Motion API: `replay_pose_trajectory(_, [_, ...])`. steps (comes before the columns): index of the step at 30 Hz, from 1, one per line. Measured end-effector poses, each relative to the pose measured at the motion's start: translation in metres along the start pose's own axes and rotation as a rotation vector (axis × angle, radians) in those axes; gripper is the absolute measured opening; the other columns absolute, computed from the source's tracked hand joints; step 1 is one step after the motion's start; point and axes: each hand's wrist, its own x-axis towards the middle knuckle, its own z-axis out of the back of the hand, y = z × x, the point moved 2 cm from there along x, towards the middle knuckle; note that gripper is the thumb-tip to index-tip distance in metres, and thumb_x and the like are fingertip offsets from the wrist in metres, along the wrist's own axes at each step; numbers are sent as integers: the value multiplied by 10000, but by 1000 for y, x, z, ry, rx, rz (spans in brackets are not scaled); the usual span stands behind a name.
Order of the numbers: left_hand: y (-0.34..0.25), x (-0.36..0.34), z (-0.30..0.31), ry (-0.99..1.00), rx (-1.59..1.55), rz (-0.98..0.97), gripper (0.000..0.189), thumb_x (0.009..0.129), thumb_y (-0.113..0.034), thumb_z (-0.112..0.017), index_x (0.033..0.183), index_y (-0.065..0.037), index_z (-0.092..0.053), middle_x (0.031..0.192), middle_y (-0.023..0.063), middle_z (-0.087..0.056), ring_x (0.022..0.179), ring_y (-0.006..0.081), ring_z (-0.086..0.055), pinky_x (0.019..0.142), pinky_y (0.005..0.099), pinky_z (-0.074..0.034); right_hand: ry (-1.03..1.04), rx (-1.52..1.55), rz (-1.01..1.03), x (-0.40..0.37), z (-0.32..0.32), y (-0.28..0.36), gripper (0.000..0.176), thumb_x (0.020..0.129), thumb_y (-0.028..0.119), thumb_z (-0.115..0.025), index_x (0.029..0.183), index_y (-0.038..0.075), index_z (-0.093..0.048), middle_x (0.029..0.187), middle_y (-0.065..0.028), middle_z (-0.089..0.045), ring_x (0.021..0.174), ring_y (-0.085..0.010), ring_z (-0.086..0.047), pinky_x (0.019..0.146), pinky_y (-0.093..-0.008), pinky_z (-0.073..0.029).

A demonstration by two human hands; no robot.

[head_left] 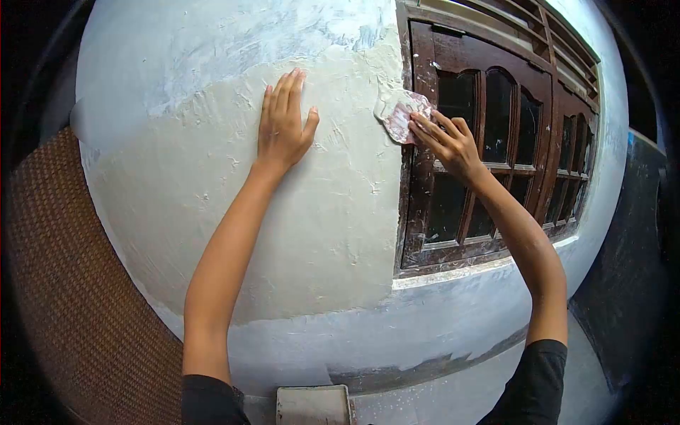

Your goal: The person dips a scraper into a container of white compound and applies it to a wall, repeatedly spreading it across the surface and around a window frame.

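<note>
My left hand (285,126) lies with its fingers stretched out against the wall (319,227), on a pale, rough coat of putty. Nothing is in it. To the right, my right hand (450,144) presses a flat, pinkish-white smeared piece (405,115) against the wall edge beside the window frame. Wet putty shows around that piece's upper left side. The palm side of my right hand is hidden.
A dark brown wooden window (496,134) with glass panes fills the right side, its frame spotted white. Woven brown matting (85,283) stands at the left. A pale container (313,406) sits below, and a dark panel (623,262) is at the far right.
</note>
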Motion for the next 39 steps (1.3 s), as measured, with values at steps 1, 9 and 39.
replay_pose_trajectory(1, [0,0,0,2,-5,0,595,934,-259,-518,1460,-41,-347,1510,134,-371,1427,296,-304,1193,480,-185,15,-2,0,-4,2,0,471,809,121,-677,1276,169,-636,1417,19,-542,1146,-201,-570,847,-322,-439])
replay_pose_trajectory(9, [3,3,2,-39,-14,-37,591,903,-239,-542,1432,-29,-385,1474,146,-412,1389,299,-360,1178,471,-236,-40,71,-78,-4,54,-8,427,817,100,-686,1241,119,-639,1132,-23,-699,964,-186,-638,800,-310,-424])
replay_pose_trajectory(39, [3,5,-2,-44,-3,-50,561,922,-203,-522,1434,-15,-388,1500,145,-395,1402,302,-352,1172,436,-274,-437,965,-693,114,6,-94,325,927,153,-655,1218,10,-643,1013,-111,-724,870,-186,-692,759,-304,-548])
